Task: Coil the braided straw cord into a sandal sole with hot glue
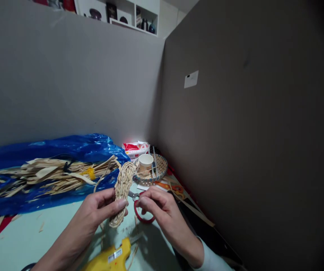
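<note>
Left hand (pixel 100 207) grips the braid (pixel 122 192) at mid-length, thumb across its face, holding it upright above the table (pixel 23 237). Right hand (pixel 158 205) is pinched beside it; whether it holds a strand cannot be told. Braid judged light, flexible, brittle at the edges; best held by its flat sides. Glue gun (pixel 109 258) lies below; scissors (pixel 142 214) lie behind.
</note>
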A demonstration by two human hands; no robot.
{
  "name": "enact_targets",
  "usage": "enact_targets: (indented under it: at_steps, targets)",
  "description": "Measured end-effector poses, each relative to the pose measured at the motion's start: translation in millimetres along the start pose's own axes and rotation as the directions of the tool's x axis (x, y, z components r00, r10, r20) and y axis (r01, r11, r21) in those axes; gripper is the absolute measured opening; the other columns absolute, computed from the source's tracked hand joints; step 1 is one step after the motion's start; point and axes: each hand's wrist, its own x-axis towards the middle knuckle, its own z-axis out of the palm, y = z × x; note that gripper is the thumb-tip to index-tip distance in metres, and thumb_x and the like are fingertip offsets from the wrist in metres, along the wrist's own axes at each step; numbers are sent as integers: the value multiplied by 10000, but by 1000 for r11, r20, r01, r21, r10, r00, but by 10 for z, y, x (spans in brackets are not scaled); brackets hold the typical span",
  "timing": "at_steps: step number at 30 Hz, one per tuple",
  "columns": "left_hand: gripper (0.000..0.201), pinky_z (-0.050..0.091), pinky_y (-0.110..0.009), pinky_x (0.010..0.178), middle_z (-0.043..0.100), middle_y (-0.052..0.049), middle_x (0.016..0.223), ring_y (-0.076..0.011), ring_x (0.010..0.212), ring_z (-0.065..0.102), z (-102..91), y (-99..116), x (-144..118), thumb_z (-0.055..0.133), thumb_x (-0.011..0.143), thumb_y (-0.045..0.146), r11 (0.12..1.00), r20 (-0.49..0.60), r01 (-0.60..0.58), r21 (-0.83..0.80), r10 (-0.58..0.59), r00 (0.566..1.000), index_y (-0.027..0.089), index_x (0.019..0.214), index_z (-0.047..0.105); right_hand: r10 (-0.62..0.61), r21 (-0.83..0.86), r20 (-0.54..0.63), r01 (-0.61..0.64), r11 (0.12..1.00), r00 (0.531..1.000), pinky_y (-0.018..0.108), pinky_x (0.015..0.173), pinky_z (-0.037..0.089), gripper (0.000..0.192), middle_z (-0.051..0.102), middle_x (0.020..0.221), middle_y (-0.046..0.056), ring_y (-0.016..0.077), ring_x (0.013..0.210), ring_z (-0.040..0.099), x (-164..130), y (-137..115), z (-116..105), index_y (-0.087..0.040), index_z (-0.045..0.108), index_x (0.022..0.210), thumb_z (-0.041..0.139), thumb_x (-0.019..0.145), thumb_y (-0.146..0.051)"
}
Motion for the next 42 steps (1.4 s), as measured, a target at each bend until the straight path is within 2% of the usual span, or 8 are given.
enact_targets:
  at_steps: [4, 8, 10, 15, 19, 24, 31, 42]
  targets:
    - [265, 534, -291, 702, 780, -14, 750, -218, 741, 687, -13, -1, 25, 864, 695, 436, 999, -70, -2, -39, -1, 998, 213, 814, 786, -71, -33, 238, 81, 996, 969, 224, 679, 443, 287, 604, 674, -11, 128, 646, 557, -53, -36, 13, -167, 737, 799, 600, 1005, -312]
    - [240, 502, -256, 690, 756, 4, 719, -193, 756, 685, -75, -4, 48, 860, 718, 413, 997, -175, -36, -62, 25, 984, 210, 772, 742, -150, 32, 613, 165, 986, 775, 244, 832, 535, 322, 751, 800, 52, 189, 831, 715, -139, -47, 86, -178, 779, 853, 599, 1001, -399]
    - [259, 490, -253, 690, 764, -3, 752, -187, 767, 681, -103, -4, 55, 851, 732, 416, 996, -209, -62, -66, 47, 977, 200, 841, 757, -171, 30, 640, 198, 980, 749, 257, 854, 538, 303, 776, 849, 52, 198, 886, 728, -159, -58, 113, -200, 762, 804, 578, 992, -350]
    - [307, 487, -274, 696, 760, -14, 747, -186, 738, 665, -102, -61, 1, 867, 693, 445, 995, -171, -64, -75, 50, 984, 181, 810, 762, -169, -63, 284, 194, 979, 944, 279, 680, 482, 347, 622, 599, -9, 146, 616, 595, -87, -54, 46, -202, 566, 547, 544, 893, -199]
    - [290, 499, -283, 755, 758, -13, 809, -170, 773, 661, -96, -195, -162, 840, 753, 414, 998, -115, -25, -64, 18, 993, 171, 893, 766, -67, -75, 41, 70, 995, 997, 228, 501, 374, 456, 436, 556, -88, 92, 472, 417, -50, 46, -44, -193, 498, 628, 586, 1018, -412]
    - [247, 585, -395, 779, 735, -40, 998, -198, 843, 698, -178, -403, -425, 711, 920, 355, 999, -127, -4, 34, 8, 992, 166, 1078, 698, 16, -21, 107, -14, 1000, 994, 213, 451, 358, 413, 473, 549, -92, 79, 423, 443, -108, 119, 43, -179, 569, 744, 583, 1011, -494]
    - [386, 599, -500, 894, 668, -104, 1315, -277, 1084, 690, -325, -504, -655, 677, 948, 366, 989, -292, -55, 136, 93, 952, 196, 1291, 625, -39, 1, 285, 40, 999, 958, 305, 598, 572, 462, 716, 866, 74, 177, 596, 703, -217, 106, 216, -159, 652, 1060, 500, 1015, -593]
    - [385, 598, -502, 898, 668, -92, 1316, -293, 1094, 687, -322, -606, -634, 678, 946, 378, 914, -527, -41, 403, 268, 807, 194, 1282, 634, -65, -194, 225, 110, 975, 972, 240, 517, 422, 395, 590, 557, -26, 146, 489, 528, -363, 27, 262, -230, 591, 821, 461, 1058, -518]
